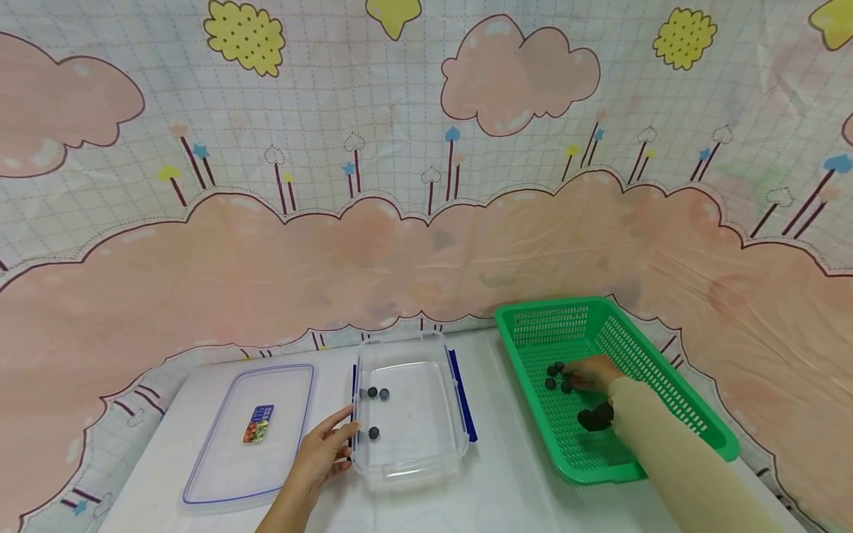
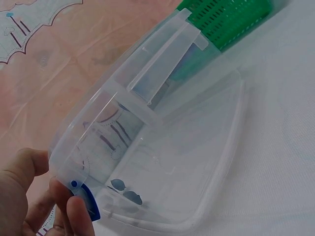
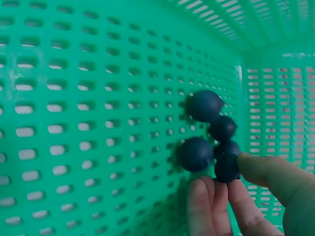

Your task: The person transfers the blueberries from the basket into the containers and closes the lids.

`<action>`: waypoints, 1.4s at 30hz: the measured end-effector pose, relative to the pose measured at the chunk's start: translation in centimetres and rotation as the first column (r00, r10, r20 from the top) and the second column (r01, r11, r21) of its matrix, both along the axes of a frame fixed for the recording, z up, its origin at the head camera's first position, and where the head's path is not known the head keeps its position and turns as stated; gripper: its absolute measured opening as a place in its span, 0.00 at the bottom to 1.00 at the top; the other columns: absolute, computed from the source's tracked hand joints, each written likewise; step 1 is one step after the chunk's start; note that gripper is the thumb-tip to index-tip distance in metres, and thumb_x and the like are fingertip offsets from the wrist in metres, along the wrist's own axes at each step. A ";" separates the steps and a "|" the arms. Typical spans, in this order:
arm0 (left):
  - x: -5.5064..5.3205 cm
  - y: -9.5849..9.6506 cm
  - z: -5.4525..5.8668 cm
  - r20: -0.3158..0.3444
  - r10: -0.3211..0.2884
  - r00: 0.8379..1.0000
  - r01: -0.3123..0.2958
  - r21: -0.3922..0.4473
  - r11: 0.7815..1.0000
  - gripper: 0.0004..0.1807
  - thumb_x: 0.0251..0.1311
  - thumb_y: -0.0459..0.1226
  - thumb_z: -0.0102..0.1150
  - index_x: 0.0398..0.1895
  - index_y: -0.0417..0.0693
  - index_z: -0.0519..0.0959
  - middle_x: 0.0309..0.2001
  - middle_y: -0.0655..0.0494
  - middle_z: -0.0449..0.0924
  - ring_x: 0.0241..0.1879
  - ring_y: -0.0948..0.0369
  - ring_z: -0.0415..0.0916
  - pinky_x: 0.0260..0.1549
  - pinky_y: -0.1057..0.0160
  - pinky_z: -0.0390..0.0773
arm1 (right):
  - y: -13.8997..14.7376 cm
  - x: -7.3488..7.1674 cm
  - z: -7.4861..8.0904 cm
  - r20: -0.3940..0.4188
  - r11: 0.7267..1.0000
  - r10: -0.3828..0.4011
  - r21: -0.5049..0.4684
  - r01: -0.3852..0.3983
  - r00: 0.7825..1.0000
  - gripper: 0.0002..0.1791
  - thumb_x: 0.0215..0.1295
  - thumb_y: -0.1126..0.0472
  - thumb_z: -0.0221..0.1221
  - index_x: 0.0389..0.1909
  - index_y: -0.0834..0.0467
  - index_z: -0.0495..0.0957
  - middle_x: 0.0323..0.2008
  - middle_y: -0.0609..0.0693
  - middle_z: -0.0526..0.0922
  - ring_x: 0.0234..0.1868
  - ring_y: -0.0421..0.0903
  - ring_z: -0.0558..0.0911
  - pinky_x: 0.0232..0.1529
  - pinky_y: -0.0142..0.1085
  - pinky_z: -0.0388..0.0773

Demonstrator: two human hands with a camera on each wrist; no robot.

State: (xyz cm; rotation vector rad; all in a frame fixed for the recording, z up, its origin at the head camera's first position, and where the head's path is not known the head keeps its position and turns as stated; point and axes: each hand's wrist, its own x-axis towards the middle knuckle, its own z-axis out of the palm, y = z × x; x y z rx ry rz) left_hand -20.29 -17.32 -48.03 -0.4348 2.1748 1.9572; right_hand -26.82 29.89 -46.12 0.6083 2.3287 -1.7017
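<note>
My left hand (image 1: pixel 320 455) grips the left rim of a clear plastic container (image 1: pixel 420 429), thumb at the wall and fingers by a blue latch (image 2: pixel 88 201). Three blueberries show on the container's left side, one blueberry (image 1: pixel 374 433) nearer than the pair. Inside a green perforated basket (image 1: pixel 600 474), my right hand (image 1: pixel 593 372) pinches a blueberry (image 3: pixel 227 167) between thumb and fingertips. Several other blueberries lie close beside it on the basket's floor, including a large blueberry (image 3: pixel 196 154) just left of the fingers.
Left of the container lies a clear lid (image 1: pixel 220 444) with a blue edge and a colourful label (image 1: pixel 258 424). A second blue latch (image 1: pixel 463 396) hangs off the container's right side. White cloth (image 1: pixel 506 459) covers the table, and a patterned curtain (image 1: pixel 400 274) stands behind.
</note>
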 end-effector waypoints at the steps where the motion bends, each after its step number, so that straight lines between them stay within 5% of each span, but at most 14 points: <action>1: 0.0 0.0 0.0 0.000 0.000 1.000 0.000 0.001 1.000 0.30 0.64 0.43 0.62 0.69 0.47 0.70 0.42 0.52 0.78 0.26 0.64 0.72 0.25 0.67 0.78 | 0.2 0.0 0.1 0.004 1.000 0.002 -0.014 -0.002 1.000 0.22 0.65 0.69 0.58 0.53 0.81 0.68 0.36 0.58 0.76 0.33 0.44 0.82 0.44 0.37 0.84; 8: -0.1 0.0 -0.1 0.007 0.003 1.000 -0.003 0.005 1.000 0.31 0.64 0.43 0.62 0.69 0.47 0.70 0.42 0.52 0.77 0.25 0.64 0.71 0.24 0.67 0.77 | 1.4 -0.1 0.7 0.013 0.975 -0.038 -0.218 0.040 0.999 0.17 0.66 0.71 0.55 0.52 0.76 0.67 0.34 0.55 0.77 0.30 0.41 0.83 0.43 0.34 0.84; 11: -0.1 -0.1 -0.2 0.008 0.002 1.000 -0.002 0.003 1.000 0.30 0.64 0.43 0.62 0.69 0.47 0.70 0.41 0.53 0.77 0.25 0.63 0.71 0.24 0.66 0.78 | 1.5 -0.1 0.9 0.025 0.938 -0.062 -0.339 0.067 0.998 0.23 0.67 0.73 0.54 0.59 0.78 0.61 0.46 0.63 0.75 0.32 0.42 0.84 0.48 0.36 0.82; 15: -0.1 -0.1 -0.2 0.006 -0.003 1.000 0.003 0.000 1.000 0.31 0.64 0.43 0.61 0.70 0.47 0.69 0.41 0.53 0.77 0.26 0.64 0.72 0.25 0.66 0.78 | 1.3 0.1 1.2 0.037 0.894 -0.072 -0.441 0.081 0.997 0.28 0.68 0.74 0.52 0.66 0.77 0.56 0.65 0.74 0.58 0.33 0.42 0.83 0.54 0.37 0.80; 22: 0.0 0.0 -0.1 -0.004 -0.005 1.000 0.005 -0.005 1.000 0.30 0.65 0.43 0.61 0.70 0.47 0.69 0.40 0.54 0.77 0.25 0.64 0.72 0.24 0.67 0.78 | 1.1 0.8 2.0 0.066 0.830 -0.054 -0.551 0.082 0.996 0.11 0.69 0.74 0.51 0.51 0.68 0.72 0.66 0.70 0.57 0.34 0.44 0.84 0.55 0.35 0.79; 25: -0.1 0.0 0.0 -0.004 -0.004 1.000 0.004 -0.008 1.000 0.31 0.64 0.43 0.61 0.69 0.47 0.69 0.39 0.54 0.76 0.25 0.64 0.72 0.24 0.67 0.78 | 1.0 1.0 2.2 0.068 0.824 -0.031 -0.563 0.064 0.997 0.13 0.70 0.73 0.51 0.53 0.67 0.72 0.65 0.68 0.61 0.36 0.44 0.85 0.56 0.36 0.78; 30: -0.1 -0.1 0.0 -0.002 -0.005 1.000 0.005 -0.009 1.000 0.30 0.64 0.43 0.62 0.69 0.47 0.70 0.38 0.55 0.76 0.25 0.64 0.72 0.24 0.67 0.78 | 0.7 1.0 2.1 0.056 0.806 0.015 -0.591 0.021 0.998 0.13 0.72 0.72 0.50 0.55 0.67 0.71 0.49 0.62 0.77 0.37 0.44 0.85 0.58 0.36 0.77; 33: -0.1 -0.1 0.0 0.000 -0.010 1.000 0.010 -0.005 1.000 0.30 0.64 0.42 0.61 0.69 0.47 0.69 0.36 0.56 0.75 0.25 0.64 0.71 0.24 0.67 0.78 | 0.4 0.9 1.8 0.030 0.810 0.070 -0.585 -0.039 0.997 0.23 0.73 0.70 0.49 0.66 0.70 0.61 0.61 0.75 0.67 0.38 0.42 0.85 0.60 0.35 0.75; 36: -0.1 -0.1 0.0 0.000 -0.014 1.000 0.014 -0.002 1.000 0.30 0.64 0.42 0.61 0.69 0.46 0.69 0.35 0.56 0.74 0.25 0.64 0.71 0.24 0.67 0.77 | 0.1 1.0 1.7 0.006 0.824 0.099 -0.561 -0.079 0.995 0.33 0.74 0.69 0.49 0.73 0.72 0.47 0.75 0.71 0.41 0.39 0.40 0.84 0.60 0.35 0.75; 42: -0.1 -0.2 0.0 -0.001 -0.013 1.000 0.013 0.005 1.000 0.31 0.63 0.42 0.62 0.69 0.46 0.69 0.33 0.57 0.74 0.24 0.65 0.71 0.23 0.68 0.77 | -0.6 1.2 2.2 -0.015 0.809 0.116 -0.578 -0.103 0.993 0.33 0.73 0.70 0.50 0.73 0.72 0.47 0.73 0.72 0.46 0.41 0.40 0.84 0.58 0.33 0.76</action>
